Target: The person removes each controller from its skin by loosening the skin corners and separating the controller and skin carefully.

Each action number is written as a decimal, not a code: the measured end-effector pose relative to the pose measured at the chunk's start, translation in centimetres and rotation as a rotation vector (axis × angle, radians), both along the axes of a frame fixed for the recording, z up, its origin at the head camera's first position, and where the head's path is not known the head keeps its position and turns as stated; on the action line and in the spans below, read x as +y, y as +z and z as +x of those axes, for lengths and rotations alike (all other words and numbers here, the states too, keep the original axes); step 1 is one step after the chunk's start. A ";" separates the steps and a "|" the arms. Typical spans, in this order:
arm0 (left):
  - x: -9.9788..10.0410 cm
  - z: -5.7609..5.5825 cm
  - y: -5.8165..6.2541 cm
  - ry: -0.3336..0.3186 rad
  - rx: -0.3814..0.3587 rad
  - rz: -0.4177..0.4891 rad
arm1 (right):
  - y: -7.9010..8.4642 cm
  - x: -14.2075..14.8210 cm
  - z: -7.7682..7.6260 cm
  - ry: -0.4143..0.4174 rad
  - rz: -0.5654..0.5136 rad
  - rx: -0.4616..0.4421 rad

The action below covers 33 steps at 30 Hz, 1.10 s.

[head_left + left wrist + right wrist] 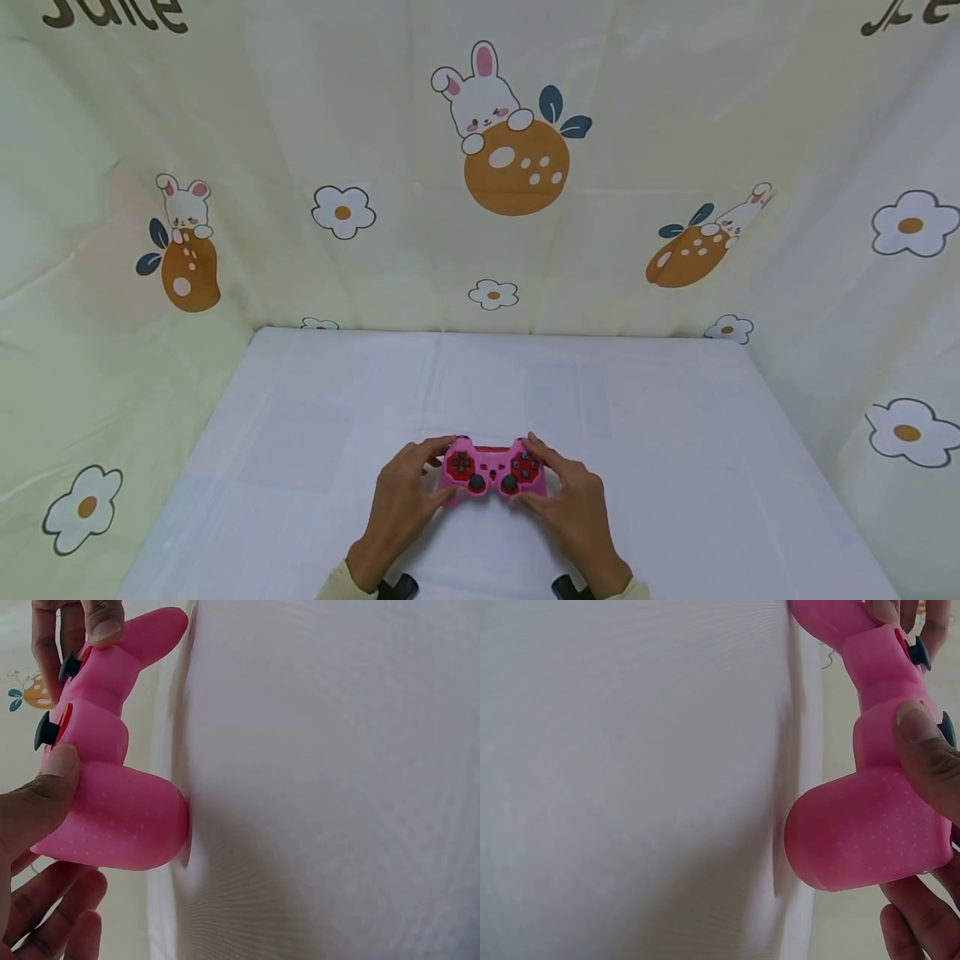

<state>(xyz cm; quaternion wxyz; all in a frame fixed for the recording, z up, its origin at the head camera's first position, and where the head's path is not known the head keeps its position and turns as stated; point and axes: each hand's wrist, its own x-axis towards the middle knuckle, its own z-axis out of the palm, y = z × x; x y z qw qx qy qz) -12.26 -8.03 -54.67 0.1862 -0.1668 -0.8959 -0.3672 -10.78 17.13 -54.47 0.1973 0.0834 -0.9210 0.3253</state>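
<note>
A pink game controller (492, 460) with red button areas and two dark thumbsticks is held between both hands over the white table, low in the head view. My left hand (405, 492) grips its left side, the thumb on the near edge beside a thumbstick and the fingers at the far edge. On the other side my right hand (573, 500) grips it in the same way. The wrist views show the controller's handles (124, 817) close to the cloth, and the right thumb (922, 739) pressed on its body. Whether the handles touch the table is hard to tell.
White cloth covers the table (480, 383). Behind it hangs a cream curtain (375, 100) printed with rabbits, oranges and flowers, and curtain also runs along the left and right sides. Dark wrist-camera parts (401, 586) show below the hands.
</note>
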 end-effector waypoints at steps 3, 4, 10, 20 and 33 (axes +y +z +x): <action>0.0 0.0 0.0 0.004 -0.004 -0.003 | 0.0 0.0 0.0 0.000 -0.017 -0.017; 0.0 0.0 0.0 0.005 -0.009 -0.004 | 0.0 0.0 0.0 0.001 -0.024 -0.022; 0.2 0.0 0.1 0.009 -0.029 -0.012 | 0.2 0.1 0.0 0.000 -0.044 -0.056; 0.2 -0.3 0.1 -0.001 -0.073 -0.030 | 0.4 0.5 -0.2 0.027 -0.135 -0.176; 0.1 -0.3 0.3 -0.041 -0.121 -0.003 | 0.8 0.7 -0.5 0.054 -0.271 -0.361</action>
